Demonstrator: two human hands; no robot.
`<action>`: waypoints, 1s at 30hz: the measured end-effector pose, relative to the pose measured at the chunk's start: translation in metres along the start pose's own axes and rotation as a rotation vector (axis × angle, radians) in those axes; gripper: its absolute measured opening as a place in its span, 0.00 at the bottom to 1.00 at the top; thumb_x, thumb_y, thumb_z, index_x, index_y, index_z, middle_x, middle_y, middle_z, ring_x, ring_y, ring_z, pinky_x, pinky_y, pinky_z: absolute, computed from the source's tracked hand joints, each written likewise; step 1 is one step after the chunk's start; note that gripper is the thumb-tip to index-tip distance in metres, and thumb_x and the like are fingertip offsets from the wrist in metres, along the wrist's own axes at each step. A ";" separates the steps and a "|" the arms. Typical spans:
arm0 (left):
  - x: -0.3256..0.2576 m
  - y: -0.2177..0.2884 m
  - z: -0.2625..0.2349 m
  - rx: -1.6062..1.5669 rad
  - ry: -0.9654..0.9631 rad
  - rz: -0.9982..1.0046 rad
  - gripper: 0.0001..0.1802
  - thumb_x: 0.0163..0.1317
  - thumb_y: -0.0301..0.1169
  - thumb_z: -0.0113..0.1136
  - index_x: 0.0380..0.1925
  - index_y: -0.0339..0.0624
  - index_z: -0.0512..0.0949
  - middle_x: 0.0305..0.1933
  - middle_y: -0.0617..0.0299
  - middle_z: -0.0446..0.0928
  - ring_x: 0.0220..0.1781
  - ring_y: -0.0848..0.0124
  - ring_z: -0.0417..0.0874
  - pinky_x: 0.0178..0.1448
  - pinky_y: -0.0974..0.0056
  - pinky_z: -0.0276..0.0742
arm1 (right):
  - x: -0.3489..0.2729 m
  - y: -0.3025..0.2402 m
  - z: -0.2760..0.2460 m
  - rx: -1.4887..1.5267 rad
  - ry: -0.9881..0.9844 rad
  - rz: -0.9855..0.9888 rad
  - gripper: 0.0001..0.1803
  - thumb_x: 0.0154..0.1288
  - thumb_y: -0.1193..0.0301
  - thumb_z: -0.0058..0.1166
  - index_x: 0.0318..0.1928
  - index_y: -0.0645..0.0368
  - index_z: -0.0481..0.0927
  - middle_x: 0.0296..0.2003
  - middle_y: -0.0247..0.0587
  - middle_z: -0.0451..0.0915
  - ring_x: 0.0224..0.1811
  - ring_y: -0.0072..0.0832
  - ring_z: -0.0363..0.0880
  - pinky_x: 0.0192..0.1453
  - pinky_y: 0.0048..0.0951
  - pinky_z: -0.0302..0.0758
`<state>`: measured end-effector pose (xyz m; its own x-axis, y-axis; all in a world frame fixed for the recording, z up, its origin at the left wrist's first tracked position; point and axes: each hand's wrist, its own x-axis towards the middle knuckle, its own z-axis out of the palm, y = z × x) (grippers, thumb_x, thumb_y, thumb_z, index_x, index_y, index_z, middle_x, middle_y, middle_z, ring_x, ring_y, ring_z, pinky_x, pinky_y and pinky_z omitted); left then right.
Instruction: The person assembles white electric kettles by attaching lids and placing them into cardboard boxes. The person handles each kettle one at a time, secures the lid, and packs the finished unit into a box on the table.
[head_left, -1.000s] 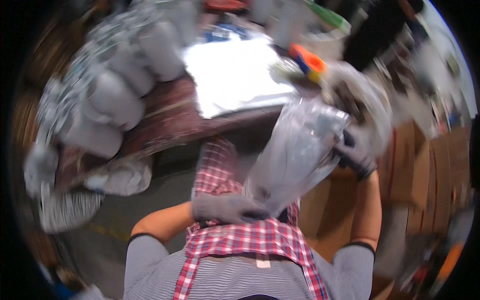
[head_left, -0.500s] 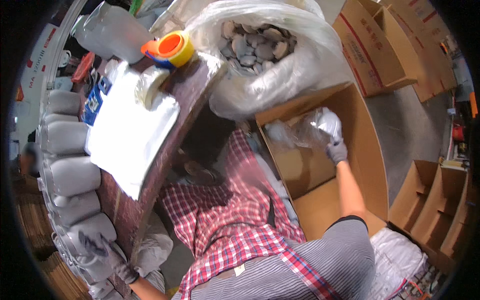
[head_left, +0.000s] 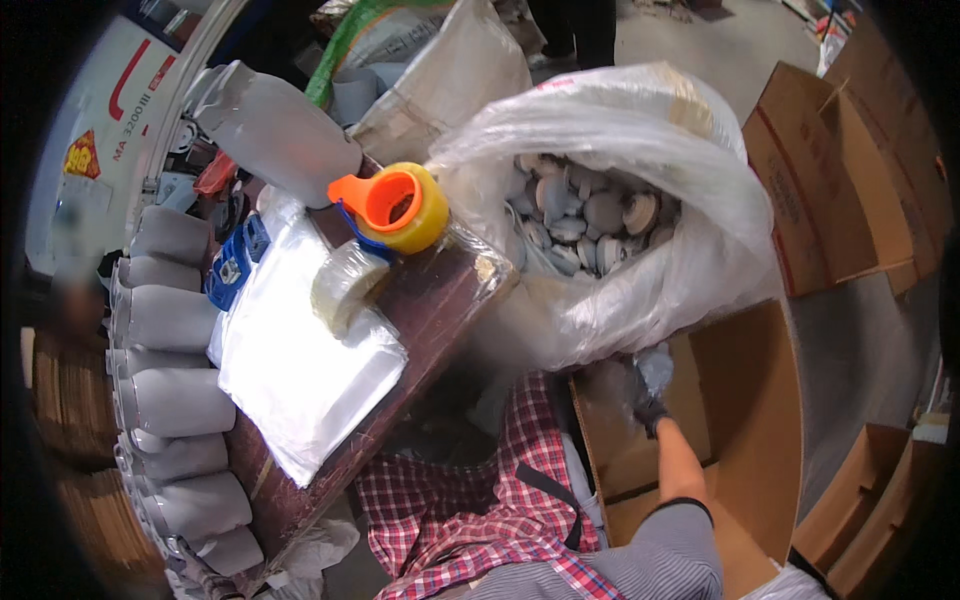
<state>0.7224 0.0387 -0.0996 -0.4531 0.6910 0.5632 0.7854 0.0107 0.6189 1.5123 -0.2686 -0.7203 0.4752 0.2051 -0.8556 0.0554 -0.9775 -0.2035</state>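
My right hand (head_left: 648,405), in a dark grey glove, reaches into a tall open cardboard box (head_left: 745,440). Its fingers are closed on a clear plastic bag with something pale in it (head_left: 655,368); the contents are hard to make out. At the lower left edge, my gloved left hand (head_left: 205,575) shows only in part, beside a row of grey plastic jugs (head_left: 178,403) along the bench. Its fingers are too cut off and blurred to read.
The dark bench (head_left: 420,325) carries clear plastic bags (head_left: 300,370), a tape roll (head_left: 345,285), a yellow-and-orange ring-shaped thing (head_left: 412,215) and a large jug (head_left: 280,135). A plastic sack (head_left: 700,260) of round grey pieces stands behind the box. More cartons (head_left: 830,180) stand right.
The view has shifted, so the bench and sack sit lower in it. My right hand with the bag is now close to the box's far-left corner. My left hand has slid mostly out of view.
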 end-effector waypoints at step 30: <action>-0.086 0.044 0.026 -0.549 0.010 -0.376 0.33 0.67 0.42 0.58 0.66 0.35 0.63 0.62 0.50 0.71 0.57 0.61 0.75 0.57 0.60 0.74 | -0.049 -0.449 -0.144 0.431 0.844 -0.835 0.49 0.53 0.39 0.58 0.65 0.62 0.64 0.54 0.61 0.76 0.56 0.55 0.75 0.58 0.47 0.72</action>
<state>0.8063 -0.0017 -0.1349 -0.6600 0.7056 0.2577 0.2456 -0.1215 0.9617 1.5910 0.1531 -0.5185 0.8535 0.5005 0.1451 0.3940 -0.4377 -0.8082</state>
